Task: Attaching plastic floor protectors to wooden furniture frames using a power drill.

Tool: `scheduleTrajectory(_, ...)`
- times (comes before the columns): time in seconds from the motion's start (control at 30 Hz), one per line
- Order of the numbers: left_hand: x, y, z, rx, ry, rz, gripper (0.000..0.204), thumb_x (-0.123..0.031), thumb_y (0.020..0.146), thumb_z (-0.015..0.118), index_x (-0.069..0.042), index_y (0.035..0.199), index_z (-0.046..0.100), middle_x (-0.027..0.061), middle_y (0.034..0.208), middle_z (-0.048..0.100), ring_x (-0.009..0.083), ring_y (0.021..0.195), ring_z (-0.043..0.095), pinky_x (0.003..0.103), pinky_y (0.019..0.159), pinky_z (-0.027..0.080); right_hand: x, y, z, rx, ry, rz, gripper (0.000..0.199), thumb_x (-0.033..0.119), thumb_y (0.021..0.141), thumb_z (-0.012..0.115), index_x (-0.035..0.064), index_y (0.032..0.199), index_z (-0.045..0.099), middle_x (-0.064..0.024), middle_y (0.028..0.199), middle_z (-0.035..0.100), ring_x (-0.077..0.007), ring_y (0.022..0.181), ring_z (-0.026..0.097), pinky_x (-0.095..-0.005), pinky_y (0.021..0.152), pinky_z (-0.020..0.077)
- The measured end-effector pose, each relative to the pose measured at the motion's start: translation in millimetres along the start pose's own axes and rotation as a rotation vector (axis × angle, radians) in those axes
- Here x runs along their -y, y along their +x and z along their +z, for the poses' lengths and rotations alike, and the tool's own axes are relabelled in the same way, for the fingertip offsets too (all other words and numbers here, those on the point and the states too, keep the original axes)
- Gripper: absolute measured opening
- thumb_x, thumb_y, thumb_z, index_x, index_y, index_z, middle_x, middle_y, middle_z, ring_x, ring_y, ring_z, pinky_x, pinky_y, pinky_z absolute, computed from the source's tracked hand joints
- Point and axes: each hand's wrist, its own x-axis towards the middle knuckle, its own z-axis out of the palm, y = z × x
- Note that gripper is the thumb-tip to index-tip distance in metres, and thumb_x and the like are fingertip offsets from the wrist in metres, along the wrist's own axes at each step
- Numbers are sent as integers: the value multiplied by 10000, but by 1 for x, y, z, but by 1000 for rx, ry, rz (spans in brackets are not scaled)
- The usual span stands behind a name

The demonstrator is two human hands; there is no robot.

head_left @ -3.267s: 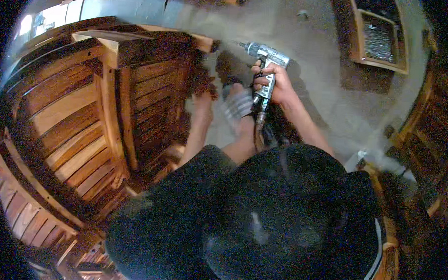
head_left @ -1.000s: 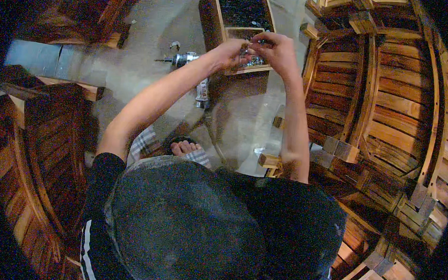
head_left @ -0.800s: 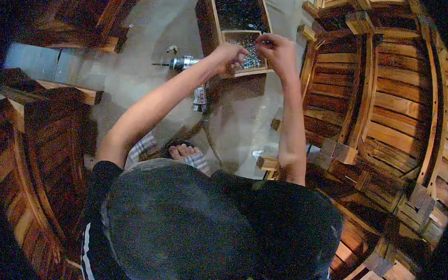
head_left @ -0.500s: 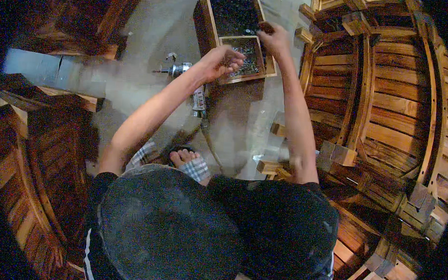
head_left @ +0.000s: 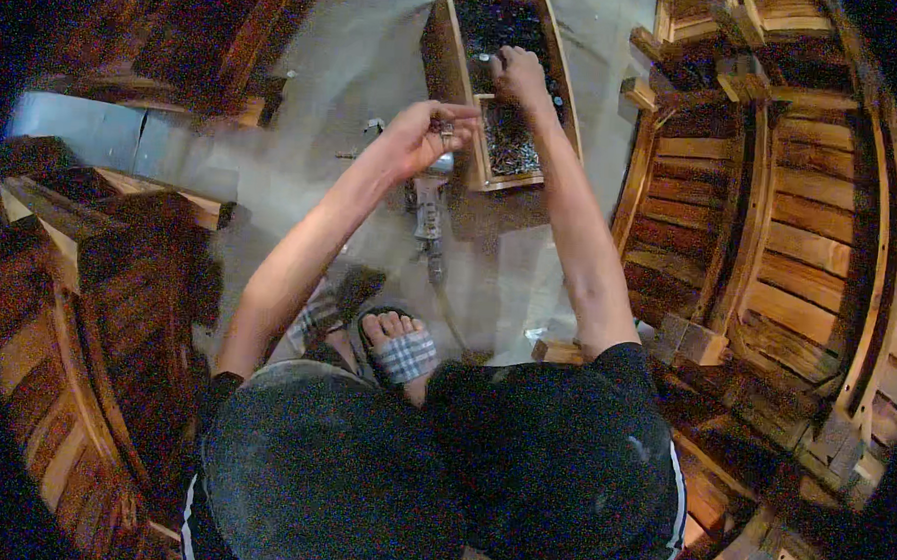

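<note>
A long wooden box (head_left: 441, 54) stands on the floor ahead of me. Its far part holds many small dark pieces (head_left: 505, 20); the near compartment holds small silvery metal pieces (head_left: 515, 155), seemingly screws. My right hand (head_left: 520, 78) dips into the box near the divider, its fingers bent down and closed, fingertips mostly hidden. Just left of the near compartment is my left hand (head_left: 430, 139), palm turned inward and fingers curled. Something small and shiny seems to lie in it, too blurred to name. Below that hand, a corded or hosed power tool (head_left: 429, 204) lies on the floor.
Slatted wooden furniture frames (head_left: 796, 235) line the right side, with more slatted wood (head_left: 79, 384) at the left. A grey-blue flat panel (head_left: 80, 129) lies at the far left. My sandalled foot (head_left: 401, 343) is on the floor near the tool's hose or cord.
My right hand has moved from the box's right rim into the box. My left hand has drawn away from over the near compartment to beside its left wall. The view has shifted somewhat.
</note>
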Motion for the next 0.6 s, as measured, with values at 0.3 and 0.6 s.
scheduleTrajectory(0.3, -8, 20, 0, -133, 206, -77, 242, -128, 890, 430, 54, 994, 550, 118, 804, 612, 199, 667, 593, 251, 574, 512, 24, -2, -21, 212, 113, 243, 444, 466, 874, 469, 83, 959, 678, -169, 912, 661, -354, 866, 628, -466, 761, 498)
scheduleTrajectory(0.6, -6, 77, 33, -187, 58, -100, 306, -175, 872, 334, 63, 964, 503, 184, 779, 553, 238, 601, 523, 330, 510, 443, -16, 22, -27, -153, 999, 693, 405, 432, 801, 650, 57, 660, 590, -62, 569, 558, -219, 485, 520, -336, 499, 426)
